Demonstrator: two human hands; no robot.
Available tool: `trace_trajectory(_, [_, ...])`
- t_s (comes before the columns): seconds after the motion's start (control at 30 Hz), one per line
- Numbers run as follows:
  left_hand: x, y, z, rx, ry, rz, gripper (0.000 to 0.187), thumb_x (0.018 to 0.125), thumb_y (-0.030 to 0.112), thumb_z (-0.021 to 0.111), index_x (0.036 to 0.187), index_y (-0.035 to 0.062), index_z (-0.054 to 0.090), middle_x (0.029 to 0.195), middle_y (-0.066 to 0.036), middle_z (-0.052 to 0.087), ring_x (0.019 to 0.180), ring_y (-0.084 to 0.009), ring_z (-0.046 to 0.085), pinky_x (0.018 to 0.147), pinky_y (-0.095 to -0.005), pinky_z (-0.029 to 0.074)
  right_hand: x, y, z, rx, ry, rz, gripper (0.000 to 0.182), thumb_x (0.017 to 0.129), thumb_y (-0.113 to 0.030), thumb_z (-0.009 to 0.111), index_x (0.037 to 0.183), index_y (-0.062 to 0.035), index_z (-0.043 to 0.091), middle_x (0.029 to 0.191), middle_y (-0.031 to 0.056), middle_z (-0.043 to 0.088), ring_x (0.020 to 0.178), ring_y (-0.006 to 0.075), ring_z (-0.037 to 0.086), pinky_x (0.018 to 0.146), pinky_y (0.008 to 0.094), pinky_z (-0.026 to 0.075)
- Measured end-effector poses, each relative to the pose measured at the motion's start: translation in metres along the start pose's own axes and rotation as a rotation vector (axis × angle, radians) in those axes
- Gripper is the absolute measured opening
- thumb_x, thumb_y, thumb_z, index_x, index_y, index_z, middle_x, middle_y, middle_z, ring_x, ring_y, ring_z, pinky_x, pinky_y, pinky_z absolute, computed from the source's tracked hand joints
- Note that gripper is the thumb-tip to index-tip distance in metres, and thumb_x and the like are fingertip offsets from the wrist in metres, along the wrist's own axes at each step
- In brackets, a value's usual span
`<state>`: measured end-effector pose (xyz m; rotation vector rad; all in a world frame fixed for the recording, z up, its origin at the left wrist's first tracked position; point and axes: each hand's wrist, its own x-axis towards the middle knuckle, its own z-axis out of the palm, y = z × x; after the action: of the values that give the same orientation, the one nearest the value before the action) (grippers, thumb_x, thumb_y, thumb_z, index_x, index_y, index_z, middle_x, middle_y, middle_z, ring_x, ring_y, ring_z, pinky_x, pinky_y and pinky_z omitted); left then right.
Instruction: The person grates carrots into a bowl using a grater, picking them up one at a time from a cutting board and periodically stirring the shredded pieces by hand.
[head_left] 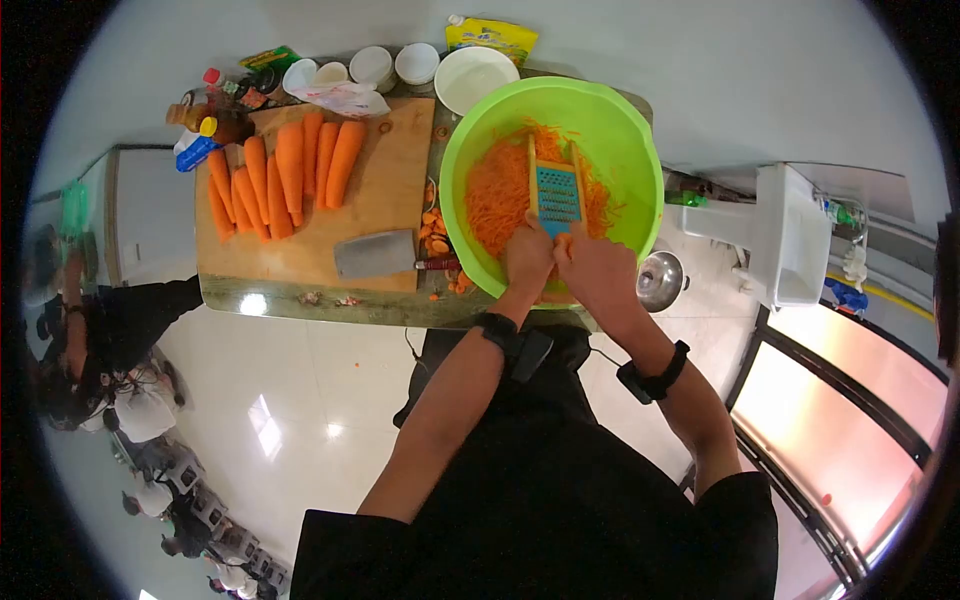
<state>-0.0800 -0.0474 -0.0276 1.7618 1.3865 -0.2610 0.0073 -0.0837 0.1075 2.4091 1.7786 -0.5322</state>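
A large green basin (640, 150) holds a heap of shredded carrot (495, 195). Over the shreds leans a grater (558, 192) with a blue grating plate in a wooden frame. My left hand (527, 260) is closed round the grater's near end, at the basin's near side. Right beside it, my right hand (598, 272) is closed over the lower part of the grater. A small orange carrot piece (563, 240) shows at its fingertips; the rest of that piece is hidden by the fingers.
Left of the basin, a wooden cutting board (385, 190) bears several whole carrots (290, 165) and a cleaver (375, 255). Carrot scraps (433, 235) lie between board and basin. White bowls (476, 80), bottles and packets line the back. A metal bowl (660, 281) is at right; people are at far left.
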Motion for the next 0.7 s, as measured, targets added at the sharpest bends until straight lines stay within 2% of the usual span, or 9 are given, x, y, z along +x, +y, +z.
trace_trajectory(0.07, [0.000, -0.002, 0.001, -0.177, -0.078, -0.067, 0.067, 0.097, 0.029, 0.053, 0.141, -0.0154, 0.029, 0.079, -0.017, 0.062, 0.058, -0.0265, 0.063, 0.043, -0.0347, 0.052, 0.003, -0.002, -0.001, -0.045, -0.037, 0.008, 0.029, 0.091, -0.039, 0.052, 0.090, -0.0105, 0.060, 0.061, 0.0146, 0.064, 0.058, 0.0365, 0.067, 0.054, 0.0499, 0.053])
trace_trajectory(0.13, [-0.001, -0.003, 0.014, 0.186, 0.151, 0.127, 0.061, 0.097, 0.026, 0.053, 0.138, -0.0146, 0.033, 0.079, -0.018, 0.062, 0.061, -0.0278, 0.065, 0.043, -0.0364, 0.052, 0.008, 0.003, 0.003, -0.029, -0.030, 0.001, 0.029, 0.091, -0.038, 0.052, 0.091, -0.0107, 0.061, 0.062, 0.0148, 0.065, 0.059, 0.0367, 0.067, 0.055, 0.0499, 0.054])
trace_trajectory(0.17, [0.003, -0.004, 0.019, 0.182, 0.148, 0.128, 0.061, 0.097, 0.026, 0.053, 0.138, -0.0146, 0.033, 0.079, -0.018, 0.062, 0.061, -0.0278, 0.065, 0.043, -0.0364, 0.052, 0.011, 0.007, 0.008, -0.012, -0.019, -0.002, 0.029, 0.091, -0.038, 0.052, 0.093, -0.0109, 0.062, 0.062, 0.0151, 0.065, 0.059, 0.0370, 0.067, 0.056, 0.0500, 0.054])
trace_trajectory(0.23, [0.006, -0.002, 0.020, -0.126, 0.109, -0.039, 0.054, 0.099, 0.025, 0.049, 0.135, -0.0138, 0.037, 0.076, -0.018, 0.062, 0.059, -0.0292, 0.065, 0.042, -0.0391, 0.052, 0.030, 0.013, 0.021, 0.006, 0.063, -0.018, 0.030, 0.091, -0.037, 0.053, 0.089, -0.0089, 0.062, 0.061, 0.0162, 0.064, 0.057, 0.0375, 0.066, 0.055, 0.0499, 0.053])
trace_trajectory(0.27, [0.007, -0.002, 0.021, -0.125, 0.108, -0.048, 0.054, 0.099, 0.025, 0.049, 0.135, -0.0138, 0.037, 0.076, -0.018, 0.062, 0.059, -0.0292, 0.065, 0.042, -0.0391, 0.052, 0.043, 0.014, 0.028, 0.033, 0.149, -0.042, 0.031, 0.090, -0.036, 0.054, 0.086, -0.0070, 0.061, 0.059, 0.0173, 0.063, 0.055, 0.0380, 0.064, 0.054, 0.0498, 0.052])
trace_trajectory(0.47, [0.001, 0.002, 0.016, -0.247, 0.160, -0.078, 0.043, 0.102, 0.016, 0.040, 0.135, -0.0124, 0.038, 0.071, -0.018, 0.063, 0.055, -0.0323, 0.063, 0.042, -0.0434, 0.051, 0.097, 0.015, 0.033, -0.037, 0.110, -0.075, 0.029, 0.087, -0.035, 0.057, 0.088, -0.0070, 0.065, 0.062, 0.0173, 0.065, 0.058, 0.0378, 0.067, 0.055, 0.0499, 0.055])
trace_trajectory(0.57, [0.001, -0.001, 0.017, -0.122, 0.165, -0.131, 0.040, 0.103, 0.016, 0.037, 0.132, -0.0112, 0.041, 0.072, -0.020, 0.063, 0.055, -0.0331, 0.063, 0.042, -0.0441, 0.051, 0.122, 0.015, 0.040, -0.049, 0.193, -0.105, 0.027, 0.086, -0.032, 0.059, 0.088, -0.0060, 0.065, 0.064, 0.0168, 0.065, 0.059, 0.0370, 0.067, 0.055, 0.0491, 0.055])
trace_trajectory(0.63, [-0.001, 0.002, 0.012, -0.179, 0.077, -0.129, 0.039, 0.104, 0.018, 0.035, 0.128, -0.0101, 0.046, 0.076, -0.023, 0.064, 0.057, -0.0362, 0.064, 0.047, -0.0480, 0.052, 0.145, 0.019, 0.052, -0.043, 0.242, -0.098, 0.027, 0.085, -0.032, 0.059, 0.088, -0.0058, 0.065, 0.065, 0.0172, 0.066, 0.061, 0.0365, 0.067, 0.055, 0.0490, 0.055])
trace_trajectory(0.7, [0.002, 0.002, 0.012, -0.166, 0.142, -0.092, 0.039, 0.104, 0.020, 0.033, 0.125, -0.0096, 0.048, 0.077, -0.024, 0.064, 0.059, -0.0381, 0.064, 0.050, -0.0502, 0.053, 0.169, 0.018, 0.055, -0.036, 0.304, -0.106, 0.026, 0.085, -0.031, 0.060, 0.087, -0.0056, 0.065, 0.067, 0.0176, 0.066, 0.063, 0.0361, 0.068, 0.055, 0.0489, 0.054])
